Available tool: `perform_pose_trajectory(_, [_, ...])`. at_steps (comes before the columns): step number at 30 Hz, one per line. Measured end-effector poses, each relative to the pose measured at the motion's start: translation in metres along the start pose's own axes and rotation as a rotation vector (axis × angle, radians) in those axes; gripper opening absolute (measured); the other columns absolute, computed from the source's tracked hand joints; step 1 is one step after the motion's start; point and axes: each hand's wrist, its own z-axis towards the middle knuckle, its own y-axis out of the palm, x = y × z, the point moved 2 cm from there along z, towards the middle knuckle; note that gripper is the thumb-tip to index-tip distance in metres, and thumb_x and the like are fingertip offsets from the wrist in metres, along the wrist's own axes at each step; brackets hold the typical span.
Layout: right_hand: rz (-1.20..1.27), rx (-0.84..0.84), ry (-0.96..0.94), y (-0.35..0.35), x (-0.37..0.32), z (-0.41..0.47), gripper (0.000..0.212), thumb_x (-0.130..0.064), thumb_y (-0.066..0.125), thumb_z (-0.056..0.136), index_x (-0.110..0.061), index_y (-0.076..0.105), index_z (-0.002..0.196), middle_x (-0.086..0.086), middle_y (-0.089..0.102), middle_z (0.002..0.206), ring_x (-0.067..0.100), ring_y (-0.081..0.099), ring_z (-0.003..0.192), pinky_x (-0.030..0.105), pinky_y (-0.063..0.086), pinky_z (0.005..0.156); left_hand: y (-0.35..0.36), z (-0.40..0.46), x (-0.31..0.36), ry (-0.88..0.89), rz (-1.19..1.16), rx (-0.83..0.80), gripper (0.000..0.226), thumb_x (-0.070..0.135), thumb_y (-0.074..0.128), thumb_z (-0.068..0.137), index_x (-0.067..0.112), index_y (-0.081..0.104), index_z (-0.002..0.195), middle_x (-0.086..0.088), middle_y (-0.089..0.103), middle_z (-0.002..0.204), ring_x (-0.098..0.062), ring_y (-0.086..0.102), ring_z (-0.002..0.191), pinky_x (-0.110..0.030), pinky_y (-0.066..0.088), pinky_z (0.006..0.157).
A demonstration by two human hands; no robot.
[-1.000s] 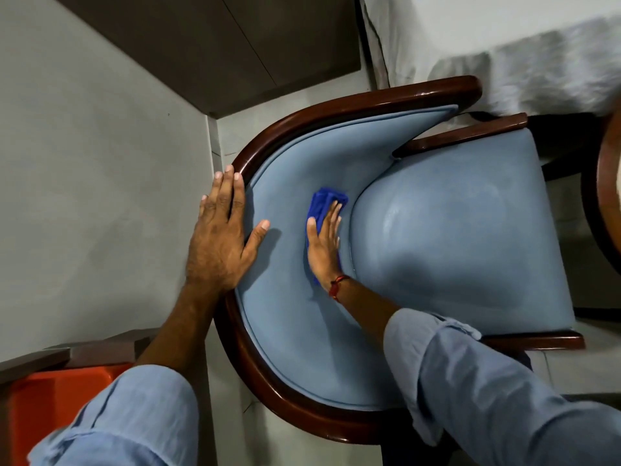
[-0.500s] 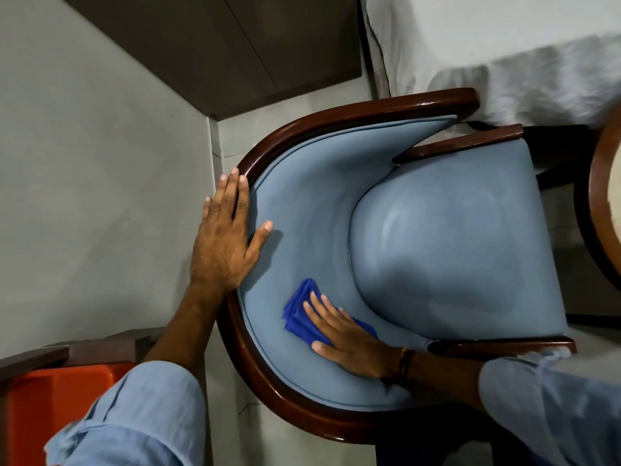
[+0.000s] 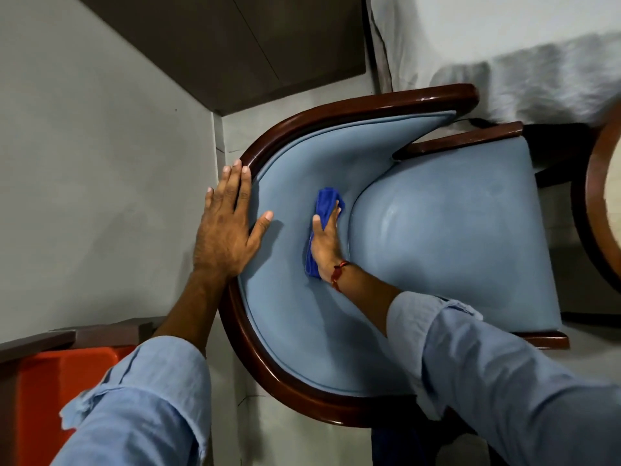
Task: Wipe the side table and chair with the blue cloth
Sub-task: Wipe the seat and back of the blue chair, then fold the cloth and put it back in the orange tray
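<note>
I look straight down on a chair (image 3: 453, 237) with pale blue upholstery and a curved dark wooden frame. The blue cloth (image 3: 325, 203) is pressed flat against the inside of the backrest, close to the seat's rear edge, under my right hand (image 3: 325, 247); part of the cloth is hidden by the palm. My left hand (image 3: 228, 227) lies flat with spread fingers on the top of the curved backrest rim. At the right edge a round wooden-rimmed side table (image 3: 601, 210) shows only in part.
A grey wall (image 3: 100, 163) runs along the left, close behind the chair's back. A white-covered bed (image 3: 504, 35) lies at the top right. An orange object (image 3: 67, 375) and a dark wooden ledge sit at the lower left. Dark cabinet panels are at the top.
My right hand has swept the cloth from the lower part of the backrest back up to its middle. The left hand has stayed on the rim.
</note>
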Motion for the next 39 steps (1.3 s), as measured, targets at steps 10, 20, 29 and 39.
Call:
perform_pose_trajectory(10, [0.872,-0.162,0.536,-0.057,0.062,-0.043,0.053,-0.051,0.041,0.106,-0.011,0.065,0.132,0.013,0.076,0.115,0.029,0.07,0.104,0.05,0.041,0.116,0.035,-0.084,0.016,0.137,-0.153,-0.167,0.083,0.069,0.039,0.099,0.009,0.046,0.157,-0.008,0.033,0.171,-0.023,0.024,0.161,-0.059,0.021,0.128])
perform_pose_trajectory(20, [0.977,-0.051,0.646,-0.08,0.105,-0.131,0.059,-0.057,0.036,0.104,-0.009,0.064,0.121,0.021,0.07,0.11,0.035,0.066,0.099,0.048,0.048,0.091,0.02,-0.162,0.113,0.268,-0.236,-0.091,0.015,0.024,0.065,0.094,0.013,0.074,0.101,-0.003,0.068,0.09,-0.028,0.066,0.083,-0.04,0.054,0.079])
perform_pose_trajectory(29, [0.874,-0.372,0.416,-0.129,0.041,-0.164,0.088,-0.069,0.065,0.085,-0.015,0.049,0.153,0.014,0.049,0.159,0.037,0.044,0.149,0.058,0.04,0.117,-0.049,-0.118,0.095,-0.442,-1.053,-0.016,0.011,0.023,0.065,0.093,0.019,0.073,0.099,0.002,0.075,0.087,-0.002,0.065,0.076,-0.013,0.051,0.07])
perform_pose_trajectory(39, [-0.129,-0.22,0.056,-0.104,-0.094,-0.116,0.025,-0.01,0.076,0.091,0.006,0.072,0.11,0.027,0.077,0.11,0.025,0.073,0.088,0.039,0.06,0.08,-0.032,-0.127,0.05,-0.942,-1.186,0.038,0.016,0.0,0.06,0.1,0.01,0.069,0.092,-0.025,0.078,0.095,-0.036,0.072,0.089,-0.053,0.057,0.082])
